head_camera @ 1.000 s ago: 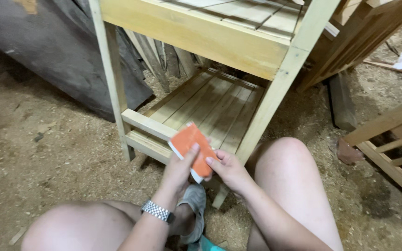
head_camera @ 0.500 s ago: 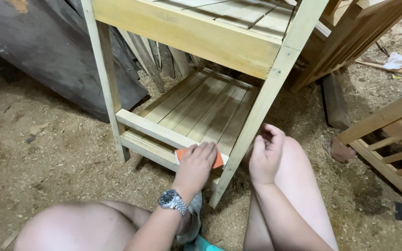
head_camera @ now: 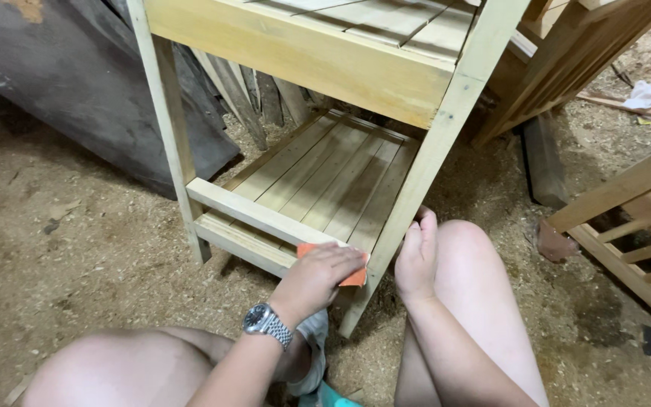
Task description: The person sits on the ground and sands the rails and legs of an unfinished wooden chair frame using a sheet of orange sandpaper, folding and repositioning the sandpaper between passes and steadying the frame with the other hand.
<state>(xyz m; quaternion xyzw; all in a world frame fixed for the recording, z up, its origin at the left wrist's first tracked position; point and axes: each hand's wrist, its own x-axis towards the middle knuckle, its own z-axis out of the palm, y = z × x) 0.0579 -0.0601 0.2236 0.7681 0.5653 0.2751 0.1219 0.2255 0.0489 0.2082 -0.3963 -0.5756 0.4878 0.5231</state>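
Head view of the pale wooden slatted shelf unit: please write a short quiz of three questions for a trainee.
1. True or false: the left hand presses the orange rectangular sanding sheet on the front rail of the lower shelf.
2. The right hand rests against: A) the pale wooden corner leg; B) the dark board.
3. What covers the floor?

Key: 1 true; 2 A; 3 sawdust.

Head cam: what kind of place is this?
Probably a woodworking shop. The sawdust-covered floor, the unfinished slatted wooden shelf unit, and more bare wooden frames alongside suggest it. The left hand presses orange sandpaper on the shelf's rail.
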